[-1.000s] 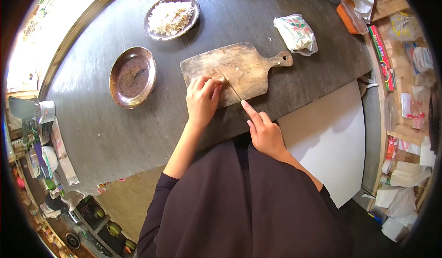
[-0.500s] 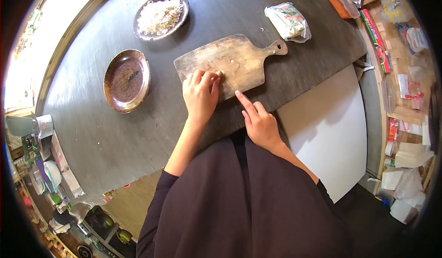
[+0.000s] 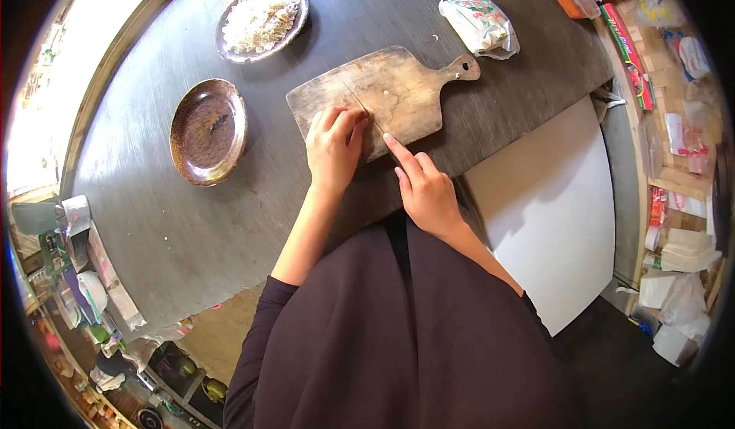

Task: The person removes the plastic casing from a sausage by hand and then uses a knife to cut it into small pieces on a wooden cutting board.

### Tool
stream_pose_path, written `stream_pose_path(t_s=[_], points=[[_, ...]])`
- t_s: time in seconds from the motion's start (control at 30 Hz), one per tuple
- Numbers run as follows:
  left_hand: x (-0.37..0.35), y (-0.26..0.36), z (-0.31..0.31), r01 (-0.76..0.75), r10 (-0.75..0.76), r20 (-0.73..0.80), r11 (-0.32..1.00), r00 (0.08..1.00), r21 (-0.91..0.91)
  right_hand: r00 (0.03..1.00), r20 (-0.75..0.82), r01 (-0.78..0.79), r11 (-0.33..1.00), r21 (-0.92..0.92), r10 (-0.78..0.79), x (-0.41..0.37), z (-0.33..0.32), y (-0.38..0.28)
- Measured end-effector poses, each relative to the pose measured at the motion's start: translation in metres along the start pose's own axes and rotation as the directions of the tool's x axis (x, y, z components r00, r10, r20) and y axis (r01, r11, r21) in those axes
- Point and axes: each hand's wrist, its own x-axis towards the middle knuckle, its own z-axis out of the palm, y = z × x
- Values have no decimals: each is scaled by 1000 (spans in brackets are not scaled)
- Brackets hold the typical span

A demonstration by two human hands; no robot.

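A worn wooden cutting board (image 3: 406, 96) lies on the dark table, its handle pointing right. My left hand (image 3: 333, 149) is on the board's left part, fingertips bent together on a small pale piece that they mostly hide. In my right hand (image 3: 429, 191) is a thin knife (image 3: 375, 122), the index finger stretched along its top. The blade lies across the board, right beside my left fingertips, and points up and left. Small pale bits sit on the board near its middle and by the handle hole.
A brown plate heaped with white shreds (image 3: 262, 21) is at the upper left. Below it sits an empty brown oval plate (image 3: 208, 132). A white printed plastic packet (image 3: 480, 24) lies beyond the board's handle. Shelves with boxes and bags (image 3: 677, 199) line the right.
My right hand has moved slightly up and left, and the knife blade now reaches farther across the board. My left hand stays at the small piece. The whole view has shifted a little.
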Motion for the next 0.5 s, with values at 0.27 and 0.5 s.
stream_pose_path(t_s=[0.27,0.5], points=[[0,1,-1,-14,14,6,1000,1000,-17,1000,16,-11,999,-40,11,-6,-2,0],[0,0,1,1,-1,3,1000,1000,-14,1000,-8,12,999,-41,-12,-19,-2,7]])
